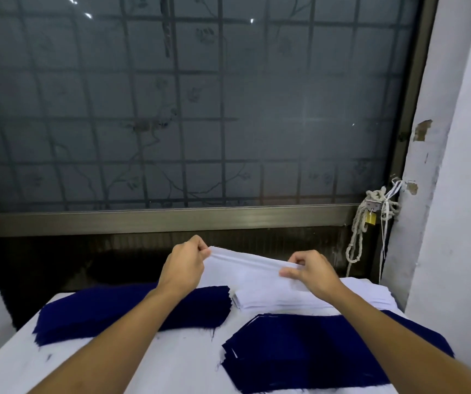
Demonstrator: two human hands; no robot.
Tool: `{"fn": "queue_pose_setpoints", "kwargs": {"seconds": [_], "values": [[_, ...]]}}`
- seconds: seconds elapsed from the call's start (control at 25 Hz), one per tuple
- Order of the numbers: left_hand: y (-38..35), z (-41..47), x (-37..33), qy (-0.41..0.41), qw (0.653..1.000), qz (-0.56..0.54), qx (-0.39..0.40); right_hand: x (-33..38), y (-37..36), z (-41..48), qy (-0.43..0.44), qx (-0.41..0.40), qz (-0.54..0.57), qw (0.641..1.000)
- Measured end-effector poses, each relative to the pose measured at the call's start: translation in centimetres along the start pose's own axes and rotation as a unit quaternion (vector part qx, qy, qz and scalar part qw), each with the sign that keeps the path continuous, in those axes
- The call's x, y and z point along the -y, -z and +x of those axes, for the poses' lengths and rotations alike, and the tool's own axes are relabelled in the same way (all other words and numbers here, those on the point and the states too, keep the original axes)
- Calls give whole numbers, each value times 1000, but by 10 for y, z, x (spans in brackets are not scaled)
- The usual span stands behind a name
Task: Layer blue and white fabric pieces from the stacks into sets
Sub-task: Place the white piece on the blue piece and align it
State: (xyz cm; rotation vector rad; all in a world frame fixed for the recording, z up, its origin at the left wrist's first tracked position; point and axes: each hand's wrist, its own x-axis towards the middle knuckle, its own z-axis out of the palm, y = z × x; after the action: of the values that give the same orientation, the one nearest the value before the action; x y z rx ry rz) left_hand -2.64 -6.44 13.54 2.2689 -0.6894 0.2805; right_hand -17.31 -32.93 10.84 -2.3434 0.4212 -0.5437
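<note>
White fabric piece (252, 270) | pinched by left hand (184, 264), right hand (312, 273) fingers | no writing legible

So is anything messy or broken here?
A bit. The near blue pile is fanned out with uneven edges, stray threads lie on the table, and the wall has chipped patches. Both hands, left hand and right hand, pinch a white piece.

So on the table (171, 365) I've got one fabric stack (132, 311) far left, a second stack (314, 297) far right, and the layered set pile (314, 354) near right, in front of it. A window (189, 109) sits behind everything, with a padlock (371, 219) at its far-right corner.
</note>
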Motion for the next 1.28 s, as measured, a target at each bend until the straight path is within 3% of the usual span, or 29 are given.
{"fn": "queue_pose_setpoints", "kwargs": {"seconds": [0.2,0.4,0.52,0.72,0.8,0.96,1.28], "values": [[43,-19,25,9,1000,-1,-6,8,13,-26,-3,30,-29,999],[64,-42,44,1,999,-41,4,12,20,-49,-13,153,-70,986],[75,-55,50,11,998,-58,6,12,16,-66,-12,174,-77,982],[86,-71,48,-11,998,-52,29,13,6,-87,-105,227,-4,968],[89,-75,46,-22,998,-41,36,10,1,-92,-168,211,-1,963],[88,-86,52,-23,998,-11,52,3,3,-102,-173,180,-12,968],[77,-136,88,39,999,-17,27,-15,7,-145,-119,84,260,954]]}}
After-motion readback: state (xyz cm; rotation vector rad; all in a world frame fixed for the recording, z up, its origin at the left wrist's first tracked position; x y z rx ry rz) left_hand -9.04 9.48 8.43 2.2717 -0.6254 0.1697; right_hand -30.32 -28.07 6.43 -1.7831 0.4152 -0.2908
